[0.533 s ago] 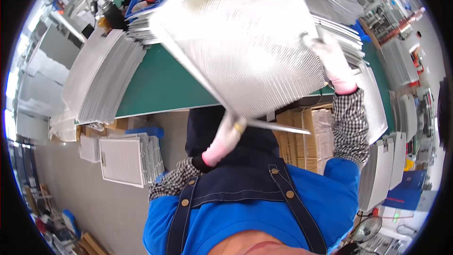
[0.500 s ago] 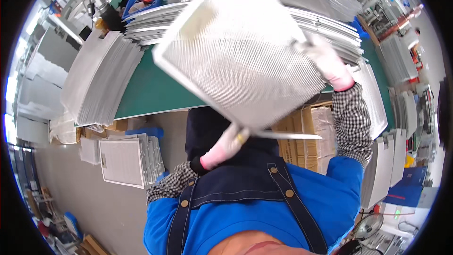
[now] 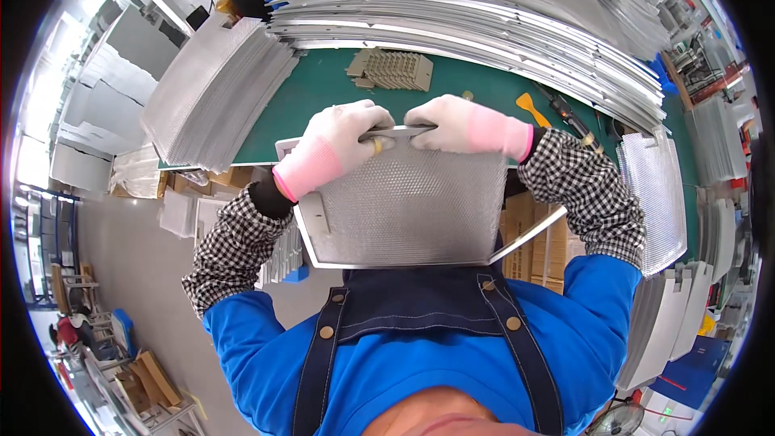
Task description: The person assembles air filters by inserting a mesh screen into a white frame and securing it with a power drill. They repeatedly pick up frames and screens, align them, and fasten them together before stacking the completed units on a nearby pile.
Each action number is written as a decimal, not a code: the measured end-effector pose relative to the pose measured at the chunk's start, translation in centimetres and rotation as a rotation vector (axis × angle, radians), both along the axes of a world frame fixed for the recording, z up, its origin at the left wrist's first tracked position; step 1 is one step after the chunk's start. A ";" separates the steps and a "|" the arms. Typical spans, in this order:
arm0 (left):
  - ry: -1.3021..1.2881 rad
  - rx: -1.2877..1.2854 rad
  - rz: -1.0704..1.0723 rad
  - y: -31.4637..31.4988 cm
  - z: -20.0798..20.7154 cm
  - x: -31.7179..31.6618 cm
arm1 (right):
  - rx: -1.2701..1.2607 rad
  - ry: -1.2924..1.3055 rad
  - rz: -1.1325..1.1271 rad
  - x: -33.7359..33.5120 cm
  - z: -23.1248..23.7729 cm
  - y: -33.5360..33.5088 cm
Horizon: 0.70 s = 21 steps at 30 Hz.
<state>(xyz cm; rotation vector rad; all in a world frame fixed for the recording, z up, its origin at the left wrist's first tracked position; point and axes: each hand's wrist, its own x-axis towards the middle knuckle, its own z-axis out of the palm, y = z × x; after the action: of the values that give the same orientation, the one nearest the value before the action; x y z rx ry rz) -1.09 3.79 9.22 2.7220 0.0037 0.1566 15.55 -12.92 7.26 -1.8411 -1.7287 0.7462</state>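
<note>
A rectangular metal mesh filter panel [image 3: 412,206] with a silver frame stands upright against my chest, over the near edge of the green table [image 3: 323,89]. My left hand [image 3: 343,139], in a white glove with a pink cuff, grips the panel's top edge on the left. My right hand [image 3: 464,125], gloved the same way, grips the top edge beside it. Both hands meet at a small metal latch [image 3: 379,141] on the top rim.
A leaning stack of mesh panels [image 3: 214,101] lies on the table's left. Long stacked metal frames [image 3: 484,28] run across the back. A pile of small tan parts [image 3: 391,70], an orange scraper [image 3: 533,109] and a screwdriver sit mid-table. More panels [image 3: 650,194] stand at right, cardboard boxes below.
The panel was held high and tilted above the table, hands at opposite edges. Now it is lowered upright against my chest, and both hands have come together on its top edge.
</note>
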 end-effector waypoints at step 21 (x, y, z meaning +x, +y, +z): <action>0.253 -0.381 -0.038 2.3 -0.7 0.6 | -0.370 -0.112 -0.017 4.9 0.7 -6.4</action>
<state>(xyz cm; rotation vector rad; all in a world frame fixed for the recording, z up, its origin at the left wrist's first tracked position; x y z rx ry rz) -0.53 6.06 8.53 2.3410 0.0496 -0.1827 20.41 -19.32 7.95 -2.1742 -1.7295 1.0302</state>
